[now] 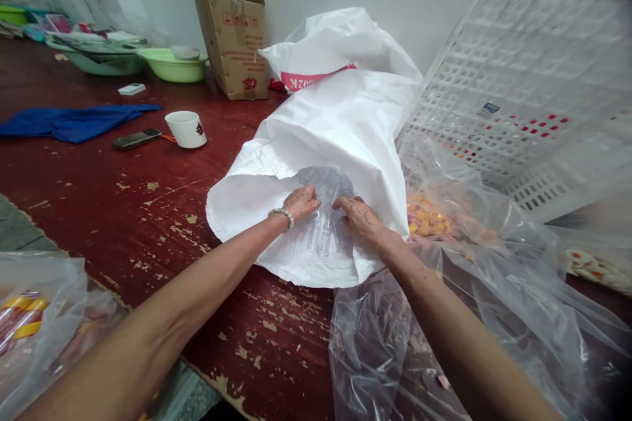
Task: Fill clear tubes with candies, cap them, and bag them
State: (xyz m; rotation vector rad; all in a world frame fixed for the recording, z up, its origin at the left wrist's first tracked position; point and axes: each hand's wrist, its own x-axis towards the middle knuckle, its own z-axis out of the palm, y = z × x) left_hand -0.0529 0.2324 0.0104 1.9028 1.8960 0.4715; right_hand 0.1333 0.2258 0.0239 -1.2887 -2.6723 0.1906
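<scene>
A large white woven sack (340,118) lies on its side with its mouth towards me. Several clear plastic tubes (323,237) rest just inside the mouth, and more show in the shadow behind them. My left hand (301,202), with a beaded bracelet at the wrist, reaches in with its fingers closed on the tubes from the left. On the other side, my right hand (360,216) has its fingers curled against the tubes at the right of the bunch. Parts of the fingertips of both hands are hidden among the tubes.
Clear plastic bags (459,263) with yellow and pink pieces lie to the right, beside a white plastic basket (464,72). On the worn red table (148,197) stand a white cup (185,129), a phone (137,139), a blue cloth (74,123), basins (172,68) and a carton (237,46).
</scene>
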